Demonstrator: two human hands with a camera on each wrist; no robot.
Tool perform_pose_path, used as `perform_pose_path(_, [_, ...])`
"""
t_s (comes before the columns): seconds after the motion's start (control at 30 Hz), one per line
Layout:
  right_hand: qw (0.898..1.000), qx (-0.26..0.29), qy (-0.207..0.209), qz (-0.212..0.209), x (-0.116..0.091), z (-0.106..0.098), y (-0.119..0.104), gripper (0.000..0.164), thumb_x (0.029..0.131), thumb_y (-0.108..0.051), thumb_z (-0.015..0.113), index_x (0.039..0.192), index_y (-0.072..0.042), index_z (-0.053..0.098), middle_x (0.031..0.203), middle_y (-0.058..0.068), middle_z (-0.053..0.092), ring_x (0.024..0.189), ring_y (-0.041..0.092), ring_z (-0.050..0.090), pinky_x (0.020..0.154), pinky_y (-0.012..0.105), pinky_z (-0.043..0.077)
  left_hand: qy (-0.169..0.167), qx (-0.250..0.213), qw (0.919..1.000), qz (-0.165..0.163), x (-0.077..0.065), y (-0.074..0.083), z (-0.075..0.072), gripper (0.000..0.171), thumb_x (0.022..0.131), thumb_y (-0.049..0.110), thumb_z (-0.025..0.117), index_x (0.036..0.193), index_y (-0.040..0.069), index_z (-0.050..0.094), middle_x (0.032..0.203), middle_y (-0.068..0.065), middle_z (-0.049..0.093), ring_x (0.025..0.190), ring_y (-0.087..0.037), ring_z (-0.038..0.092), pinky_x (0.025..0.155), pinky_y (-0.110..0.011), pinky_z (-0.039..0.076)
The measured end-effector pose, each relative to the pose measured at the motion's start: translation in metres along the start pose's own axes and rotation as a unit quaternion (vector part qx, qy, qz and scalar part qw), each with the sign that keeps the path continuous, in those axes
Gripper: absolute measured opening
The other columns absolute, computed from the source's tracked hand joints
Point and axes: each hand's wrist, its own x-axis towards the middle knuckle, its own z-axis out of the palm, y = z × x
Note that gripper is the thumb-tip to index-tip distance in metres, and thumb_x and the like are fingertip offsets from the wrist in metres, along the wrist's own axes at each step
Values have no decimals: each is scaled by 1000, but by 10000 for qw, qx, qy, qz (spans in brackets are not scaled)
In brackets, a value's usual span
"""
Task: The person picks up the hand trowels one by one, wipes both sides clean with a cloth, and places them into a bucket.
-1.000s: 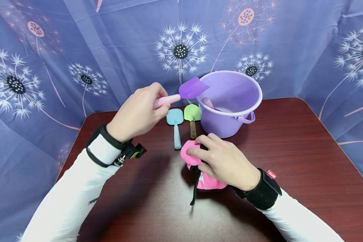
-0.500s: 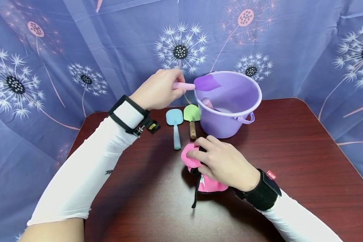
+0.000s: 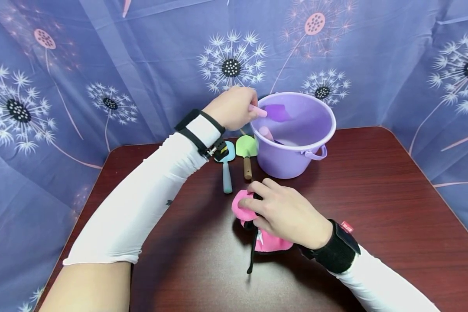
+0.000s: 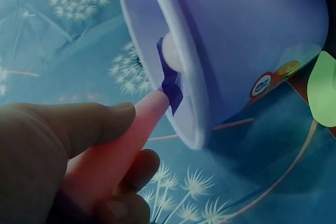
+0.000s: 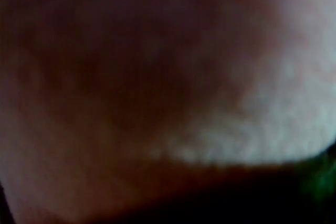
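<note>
Laterally, the purple scoop (image 3: 277, 113) is held by its pink handle (image 3: 259, 111) in the left hand (image 3: 233, 107), the hand nearer the bucket (image 3: 281, 160), its long axis directed inward over the bucket's mouth. Before the bucket, pink cloth (image 3: 272, 242) is gripped by the right hand (image 3: 287, 213).

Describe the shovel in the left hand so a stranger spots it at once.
Find the big purple bucket on the table. At its rim, the left hand grips a shovel by its pink handle, the purple blade at the bucket's mouth. Another pink handle shows inside the bucket, but only this shovel is in a hand.
</note>
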Motion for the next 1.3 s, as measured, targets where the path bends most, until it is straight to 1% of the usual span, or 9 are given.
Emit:
perform_pose_path(0.07, [10000, 6, 3, 6, 0, 0, -1, 31, 84, -24, 90, 110, -22, 74, 104, 1, 59, 85, 22, 55, 64, 33, 54, -98, 156, 9998, -59, 6, 4, 3, 32, 109, 37, 61, 119, 7, 66, 114, -5, 69, 90, -19, 67, 84, -32, 52])
perform_pose_path(0.2, [10000, 8, -65, 38, 0, -1, -2, 31, 83, -23, 89, 109, -23, 73, 102, 0, 59, 84, 22, 55, 63, 33, 53, -305, 398, 9986, -189, 17, 10, 9, 26, 108, 32, 62, 119, 9, 68, 119, -4, 69, 97, -19, 66, 81, -33, 55])
perform_pose_path(0.3, [9999, 16, -142, 50, 0, -1, -3, 31, 84, -23, 89, 110, -23, 73, 101, 0, 58, 83, 22, 54, 62, 33, 53, -369, 507, 9978, -234, 23, 13, 14, 23, 107, 31, 63, 114, 10, 71, 120, -2, 71, 102, -19, 64, 83, -34, 55])
perform_pose_path(0.43, [9998, 59, -175, 57, 1, -1, -5, 32, 83, -24, 90, 111, -24, 73, 99, -1, 57, 83, 21, 54, 61, 33, 52, -348, 723, 9967, -147, 30, 14, 22, 26, 107, 36, 65, 105, 12, 76, 115, 0, 75, 103, -17, 63, 93, -36, 51])
perform_pose_path(0.53, [9998, 69, -169, 48, 1, 0, -5, 33, 84, -24, 90, 112, -24, 74, 98, -1, 57, 83, 21, 53, 62, 33, 52, -403, 866, 9953, -166, 34, 14, 25, 28, 106, 38, 66, 105, 13, 78, 114, -1, 74, 104, -18, 63, 97, -39, 51])
perform_pose_path(0.7, [9998, 93, -153, 37, 1, 2, -4, 33, 84, -24, 90, 113, -24, 74, 99, 0, 58, 83, 21, 54, 63, 33, 52, -483, 1240, 9908, -245, 45, 13, 30, 27, 104, 39, 68, 101, 14, 77, 117, -4, 69, 111, -23, 63, 101, -45, 51])
perform_pose_path(0.83, [9998, 98, -153, 43, 0, 2, -5, 33, 84, -24, 90, 112, -24, 74, 99, -1, 58, 84, 21, 54, 63, 32, 51, -488, 1524, 9870, -139, 45, 15, 32, 22, 103, 34, 68, 99, 13, 72, 114, -5, 69, 112, -28, 65, 102, -48, 50])
perform_pose_path(1.07, [9998, 80, -177, 54, 0, 3, -5, 31, 84, -26, 89, 112, -24, 74, 100, -1, 58, 85, 21, 54, 63, 32, 52, -410, 1685, 9848, -38, 52, 13, 42, 21, 103, 34, 70, 95, 14, 71, 106, -3, 72, 110, -28, 65, 100, -47, 45])
perform_pose_path(1.3, [9997, 121, -196, 66, -1, 3, -5, 32, 84, -25, 90, 111, -24, 74, 99, -1, 58, 85, 21, 54, 63, 32, 51, -420, 1528, 9874, 22, 53, 13, 44, 24, 98, 39, 77, 94, 16, 74, 97, 1, 72, 99, -21, 64, 101, -46, 37])
